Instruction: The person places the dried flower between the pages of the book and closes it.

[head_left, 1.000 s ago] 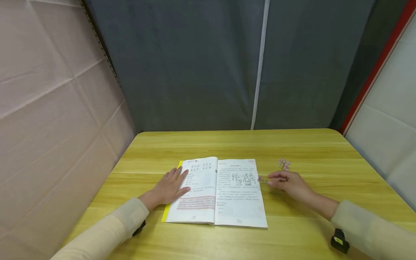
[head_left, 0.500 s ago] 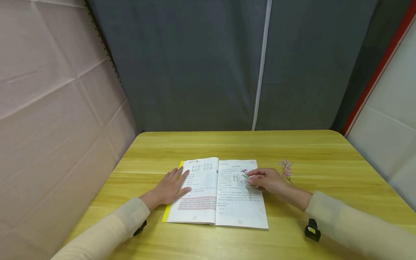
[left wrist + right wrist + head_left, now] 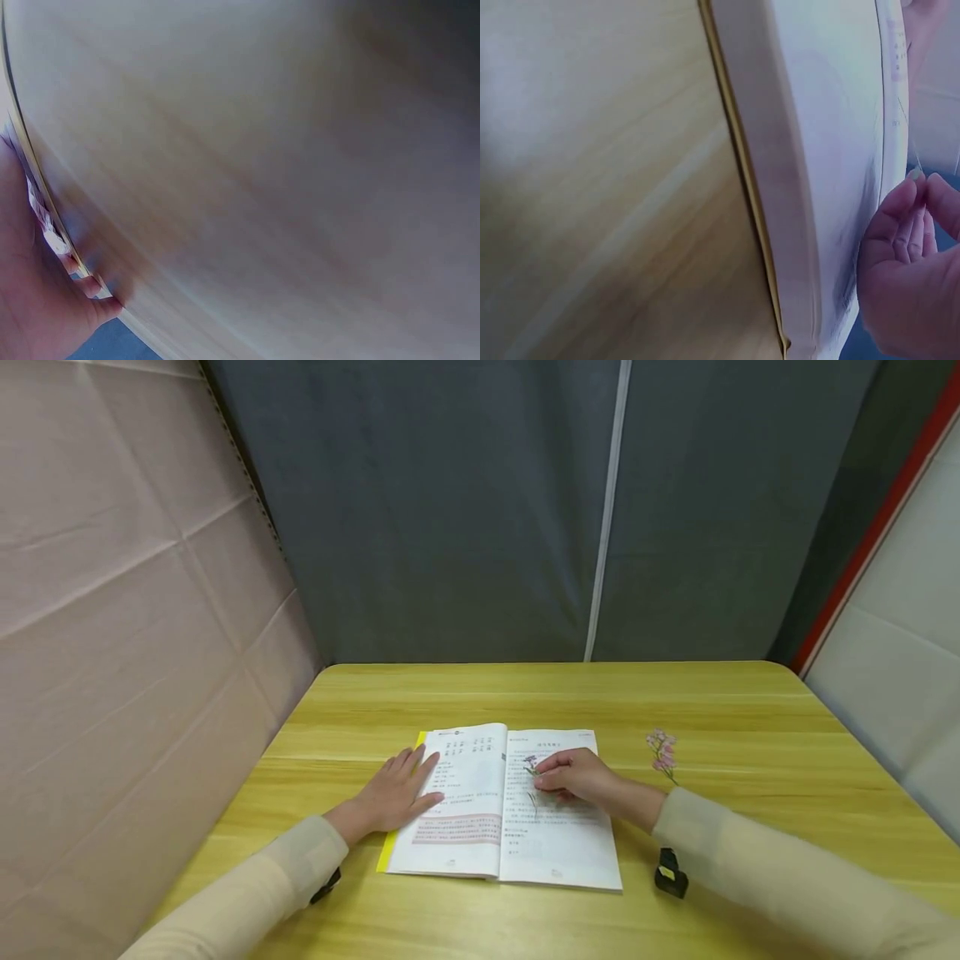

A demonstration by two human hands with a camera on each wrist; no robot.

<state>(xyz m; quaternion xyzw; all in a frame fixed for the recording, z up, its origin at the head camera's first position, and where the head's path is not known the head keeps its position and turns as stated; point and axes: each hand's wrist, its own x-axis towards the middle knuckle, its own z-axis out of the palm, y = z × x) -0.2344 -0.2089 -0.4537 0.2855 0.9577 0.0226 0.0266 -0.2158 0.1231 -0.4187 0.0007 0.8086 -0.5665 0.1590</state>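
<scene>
Our left hand (image 3: pixel 396 793) lies spread on the book (image 3: pixel 557 852); our right hand (image 3: pixel 577 778) pinches a sprig (image 3: pixel 530 764) over it, which hard squeezing could snap.

Dim, blurred, bluish wrist views.

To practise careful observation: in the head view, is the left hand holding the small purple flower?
No, the right hand pinches the small purple flower; the left hand rests on the open white paper book.
</scene>
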